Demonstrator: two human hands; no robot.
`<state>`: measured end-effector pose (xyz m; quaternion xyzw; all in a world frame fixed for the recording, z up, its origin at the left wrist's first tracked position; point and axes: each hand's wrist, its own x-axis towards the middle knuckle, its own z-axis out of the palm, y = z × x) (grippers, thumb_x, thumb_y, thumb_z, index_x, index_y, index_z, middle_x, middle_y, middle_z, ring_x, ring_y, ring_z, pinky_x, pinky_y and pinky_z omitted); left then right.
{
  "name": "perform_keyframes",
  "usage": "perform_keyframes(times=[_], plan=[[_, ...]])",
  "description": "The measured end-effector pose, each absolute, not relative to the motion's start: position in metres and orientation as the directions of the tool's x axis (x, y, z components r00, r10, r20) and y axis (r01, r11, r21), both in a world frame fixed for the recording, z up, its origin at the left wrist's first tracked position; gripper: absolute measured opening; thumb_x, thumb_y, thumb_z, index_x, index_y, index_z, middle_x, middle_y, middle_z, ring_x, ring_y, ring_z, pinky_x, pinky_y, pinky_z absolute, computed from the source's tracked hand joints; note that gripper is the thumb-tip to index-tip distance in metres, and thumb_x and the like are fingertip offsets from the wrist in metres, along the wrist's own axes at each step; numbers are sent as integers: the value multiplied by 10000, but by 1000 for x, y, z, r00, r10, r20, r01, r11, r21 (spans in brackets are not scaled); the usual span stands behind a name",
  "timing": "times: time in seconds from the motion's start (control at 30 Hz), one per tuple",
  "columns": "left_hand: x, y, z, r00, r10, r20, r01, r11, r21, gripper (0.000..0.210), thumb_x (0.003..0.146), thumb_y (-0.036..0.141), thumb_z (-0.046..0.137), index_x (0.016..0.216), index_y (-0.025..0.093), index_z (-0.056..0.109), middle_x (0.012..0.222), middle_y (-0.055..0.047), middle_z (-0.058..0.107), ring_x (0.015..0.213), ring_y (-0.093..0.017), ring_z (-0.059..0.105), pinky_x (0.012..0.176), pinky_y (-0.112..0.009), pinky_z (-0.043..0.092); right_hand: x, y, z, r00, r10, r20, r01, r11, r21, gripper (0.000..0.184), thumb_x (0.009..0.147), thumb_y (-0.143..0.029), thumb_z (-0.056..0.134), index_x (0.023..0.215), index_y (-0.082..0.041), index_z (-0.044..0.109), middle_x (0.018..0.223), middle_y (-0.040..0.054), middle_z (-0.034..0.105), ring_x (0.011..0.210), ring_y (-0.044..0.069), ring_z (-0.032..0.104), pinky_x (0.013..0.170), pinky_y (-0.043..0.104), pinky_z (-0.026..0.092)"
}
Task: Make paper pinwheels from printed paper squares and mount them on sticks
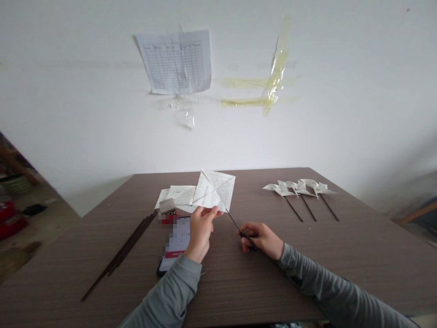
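Printed paper square is held up over the desk, left hand pinching its lower edge. Right hand is closed around scissors, blade tip touching the paper's bottom corner. Dark sticks lie left; three finished paper pinwheels far right.

White printed paper up in the left hand, thin dark scissors in the right hand. Both sleeves grey. The desk is brown woodgrain. Dark brown sticks near its left edge, white pinwheels toward the right.
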<state>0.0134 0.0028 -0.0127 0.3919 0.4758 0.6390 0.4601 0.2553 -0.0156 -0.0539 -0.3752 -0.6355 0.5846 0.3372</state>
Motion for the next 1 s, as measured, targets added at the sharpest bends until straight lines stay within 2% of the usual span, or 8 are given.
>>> perform_keyframes(times=[0.17,0.3,0.43,0.7,1.0], plan=[[13,3,-13,-282,957,60,-221,-125,967,480,635,495,1070,900,246,757,938,-117,933,896,-347,980,439,-190,282,255,-17,-51,-494,870,5,78,50,-996,649,861,-772,1090,1104,-239,809,799,34,884,707,216,760,731,365,616],[14,3,-11,-274,960,53,-210,-114,971,444,660,471,1068,857,247,740,918,-110,922,882,-337,977,433,-184,280,255,-19,-48,-495,868,26,75,73,-995,607,915,-754,1061,1116,-232,823,815,43,896,709,217,756,741,374,625],[16,2,-11,-258,965,54,-202,-109,973,485,668,483,1092,818,256,690,909,-100,915,867,-336,975,430,-178,277,254,-19,-49,-485,874,34,70,78,-994,632,905,-774,1068,1116,-231,822,820,52,902,706,220,748,764,390,634],[16,-1,-8,-270,962,48,-211,-108,972,483,681,483,1105,900,243,747,908,-92,910,868,-332,975,440,-178,251,253,-20,-47,-476,879,34,68,75,-995,629,897,-792,1054,1122,-250,826,842,64,905,730,242,762,781,412,635],[18,-2,-5,-283,958,42,-207,-104,973,448,672,476,1065,850,247,723,882,-92,887,855,-319,967,441,-186,245,252,-21,-48,-472,881,25,85,74,-994,669,885,-829,1046,1126,-251,810,843,68,894,737,256,747,798,441,624]])
